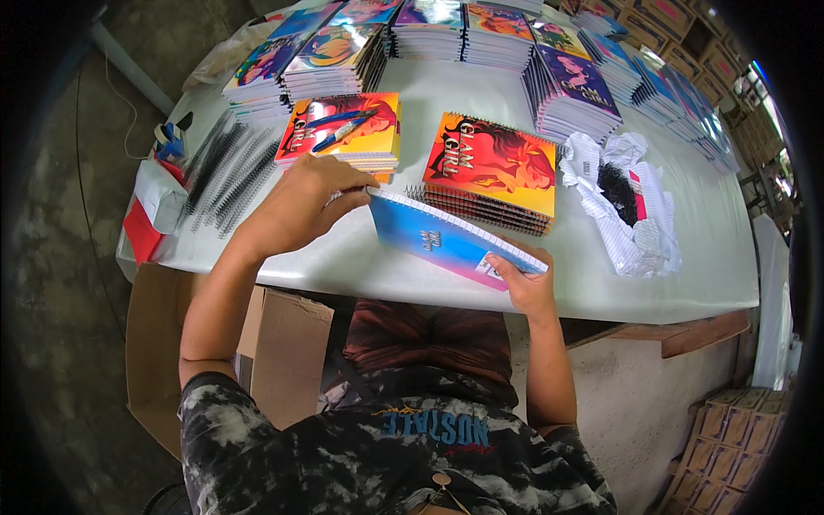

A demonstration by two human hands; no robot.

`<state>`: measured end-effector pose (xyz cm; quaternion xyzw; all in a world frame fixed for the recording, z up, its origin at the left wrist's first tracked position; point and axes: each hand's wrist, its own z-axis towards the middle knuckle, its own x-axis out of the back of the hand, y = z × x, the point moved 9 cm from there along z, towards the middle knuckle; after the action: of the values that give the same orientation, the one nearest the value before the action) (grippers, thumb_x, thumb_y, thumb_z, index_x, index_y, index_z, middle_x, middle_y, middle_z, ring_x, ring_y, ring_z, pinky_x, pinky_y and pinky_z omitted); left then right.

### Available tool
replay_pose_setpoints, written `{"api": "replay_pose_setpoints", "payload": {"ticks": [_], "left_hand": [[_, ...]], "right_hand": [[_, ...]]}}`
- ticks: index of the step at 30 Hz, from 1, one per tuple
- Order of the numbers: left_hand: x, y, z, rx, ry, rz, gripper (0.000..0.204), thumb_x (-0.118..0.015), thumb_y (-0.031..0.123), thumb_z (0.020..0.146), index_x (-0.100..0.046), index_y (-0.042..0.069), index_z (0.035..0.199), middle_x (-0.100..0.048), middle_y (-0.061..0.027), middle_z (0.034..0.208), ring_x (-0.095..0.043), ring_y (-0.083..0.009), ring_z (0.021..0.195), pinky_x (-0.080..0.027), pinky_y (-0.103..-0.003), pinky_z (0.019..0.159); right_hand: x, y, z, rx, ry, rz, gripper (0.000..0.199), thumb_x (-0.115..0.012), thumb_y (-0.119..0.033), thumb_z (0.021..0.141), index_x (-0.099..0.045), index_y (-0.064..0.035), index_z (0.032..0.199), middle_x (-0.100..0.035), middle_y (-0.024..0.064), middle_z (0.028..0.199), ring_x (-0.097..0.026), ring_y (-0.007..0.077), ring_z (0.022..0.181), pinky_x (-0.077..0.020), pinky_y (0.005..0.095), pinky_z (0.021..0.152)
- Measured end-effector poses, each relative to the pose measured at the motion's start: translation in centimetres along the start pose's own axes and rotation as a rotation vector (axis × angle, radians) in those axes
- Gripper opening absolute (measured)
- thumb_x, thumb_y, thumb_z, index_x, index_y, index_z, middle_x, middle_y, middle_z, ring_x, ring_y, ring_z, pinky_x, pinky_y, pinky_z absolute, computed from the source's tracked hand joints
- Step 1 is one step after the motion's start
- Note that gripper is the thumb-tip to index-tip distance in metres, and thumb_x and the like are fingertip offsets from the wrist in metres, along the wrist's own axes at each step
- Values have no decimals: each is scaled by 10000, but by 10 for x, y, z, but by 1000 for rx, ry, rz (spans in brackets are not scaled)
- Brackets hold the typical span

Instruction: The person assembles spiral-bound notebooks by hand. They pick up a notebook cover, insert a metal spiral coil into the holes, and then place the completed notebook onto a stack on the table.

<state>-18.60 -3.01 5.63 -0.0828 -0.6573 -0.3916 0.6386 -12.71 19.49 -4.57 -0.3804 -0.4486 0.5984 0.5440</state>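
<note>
A notebook (438, 236) with a blue-to-pink cover is held tilted above the table's near edge. My right hand (530, 281) grips its right end, thumb lying on the cover by a white label. At its upper left corner, the fingers of my left hand (311, 204) are pinched together; a small dark bit shows there, too small to name. Along the notebook's upper edge runs a row of punched holes. Just beyond it sits a stack of spiral-bound notebooks (493, 163) with red and yellow covers. Another such stack (330, 129) stands past my left hand, with blue pens (345, 130) on top.
Black spiral coils (232, 176) lie at the left, near a white wrapped packet (160, 196) and a tape dispenser (170, 142). Crumpled paper (657, 227) holds a black tangle at the right. Tall notebook stacks (498, 43) line the far side. A cardboard box (287, 352) stands below.
</note>
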Motion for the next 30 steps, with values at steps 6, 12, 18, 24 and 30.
{"api": "replay_pose_setpoints", "payload": {"ticks": [6,12,18,24,30], "left_hand": [[10,33,-3,-180,111,325,279,-690,131,714,-578,52,957,-603,-90,910,-558,-281,885,-423,-364,806],[13,46,-3,-179,146,358,300,-700,127,687,-558,52,941,-594,-96,943,-562,-279,878,-430,-357,779],[13,42,7,-87,70,512,594,-685,323,702,-453,34,1166,-465,-210,1191,-441,-375,1109,-355,-425,928],[-114,-1,-53,-225,96,613,1189,-389,812,627,-124,-91,1354,-139,-412,1335,-114,-507,1287,5,-633,997],[-27,-21,-49,-162,876,403,1108,-272,792,719,-37,-76,1365,5,-270,1434,67,-386,1336,77,-529,1040]], "right_hand": [[-12,-22,1,149,-60,-155,289,-570,65,778,-610,25,1062,-638,118,1049,-618,153,827,-482,248,743],[-18,-22,-2,195,-89,-104,351,-538,119,749,-593,31,1084,-614,146,1086,-602,225,995,-464,287,864],[-18,-21,-6,239,-48,-81,364,-539,126,733,-592,36,1082,-615,160,1078,-605,234,992,-458,293,874],[-27,-25,-16,319,-21,-139,318,-582,62,738,-611,32,1054,-623,162,1057,-611,244,982,-462,300,864],[-51,-49,-16,464,-129,-201,316,-647,-19,732,-620,12,1045,-620,171,1050,-624,254,947,-482,302,830]]}}
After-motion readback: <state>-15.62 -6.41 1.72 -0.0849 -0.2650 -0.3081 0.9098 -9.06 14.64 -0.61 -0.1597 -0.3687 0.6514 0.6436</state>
